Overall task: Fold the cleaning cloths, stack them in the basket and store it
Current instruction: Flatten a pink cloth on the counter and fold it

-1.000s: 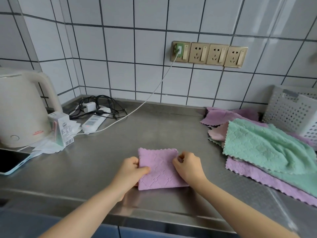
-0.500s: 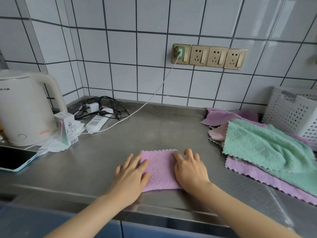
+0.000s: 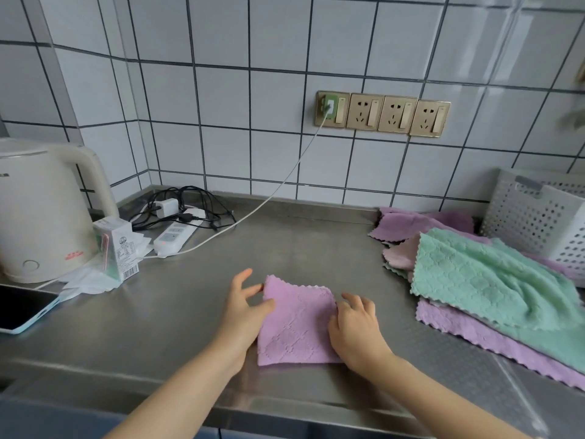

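A folded purple cloth lies flat on the steel counter near its front edge. My left hand rests at the cloth's left edge, fingers spread, thumb on the fabric. My right hand presses on the cloth's right edge with fingers curled down. To the right lies a heap of unfolded cloths: a green cloth on top, a purple cloth under it, more purple and pink ones behind. A white perforated basket stands at the back right against the wall.
A cream kettle stands at the left with a small carton and tissue beside it. A phone lies at the left front. A power strip with tangled cables sits at the back left; a white cable runs to the wall sockets.
Both hands slid outward over the folded cloth, from pinching its sides to lying flat and now resting at its left and right edges. The cloth stays in place.
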Demonstrator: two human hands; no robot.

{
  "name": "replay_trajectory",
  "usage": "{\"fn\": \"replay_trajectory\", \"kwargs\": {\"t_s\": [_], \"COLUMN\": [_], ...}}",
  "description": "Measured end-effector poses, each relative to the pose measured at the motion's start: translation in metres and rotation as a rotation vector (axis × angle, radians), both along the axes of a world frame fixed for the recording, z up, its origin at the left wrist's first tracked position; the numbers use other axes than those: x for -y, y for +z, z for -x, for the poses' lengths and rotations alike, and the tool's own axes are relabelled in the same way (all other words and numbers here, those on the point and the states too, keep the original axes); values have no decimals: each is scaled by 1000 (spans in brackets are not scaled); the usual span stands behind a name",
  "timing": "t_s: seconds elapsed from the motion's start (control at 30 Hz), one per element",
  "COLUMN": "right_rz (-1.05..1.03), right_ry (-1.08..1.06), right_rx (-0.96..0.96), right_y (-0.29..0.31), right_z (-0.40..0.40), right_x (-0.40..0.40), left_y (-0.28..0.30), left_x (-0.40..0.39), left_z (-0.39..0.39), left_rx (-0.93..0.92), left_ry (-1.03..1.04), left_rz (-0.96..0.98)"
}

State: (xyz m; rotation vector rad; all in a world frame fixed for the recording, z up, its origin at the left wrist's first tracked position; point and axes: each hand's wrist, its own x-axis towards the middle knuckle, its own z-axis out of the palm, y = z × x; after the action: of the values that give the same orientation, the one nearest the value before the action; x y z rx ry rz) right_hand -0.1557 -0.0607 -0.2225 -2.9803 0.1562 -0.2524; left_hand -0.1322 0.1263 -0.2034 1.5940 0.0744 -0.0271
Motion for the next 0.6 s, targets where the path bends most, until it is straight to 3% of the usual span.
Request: {"fn": "replay_trajectory", "kwargs": {"t_s": [0.1,0.33,0.47,0.6], "right_rz": [-245,-911,-957,-891], "right_ry": [-51,-50,-53,-58], "right_rx": [-66,2,21,8], "right_y": [-6,26,33,26], "right_z": [-13,-65,-110,-145], "right_x": [0,-31,-56,-74], "left_y": [-3,2,2,-5], "left_x": [-4,-34,-60,-72], "left_z": [-12,-78,-124,-156], "left_rx": [16,106,206,290], "left_ry": [66,136,253,235], "left_rz": [85,110,-207,-503]}}
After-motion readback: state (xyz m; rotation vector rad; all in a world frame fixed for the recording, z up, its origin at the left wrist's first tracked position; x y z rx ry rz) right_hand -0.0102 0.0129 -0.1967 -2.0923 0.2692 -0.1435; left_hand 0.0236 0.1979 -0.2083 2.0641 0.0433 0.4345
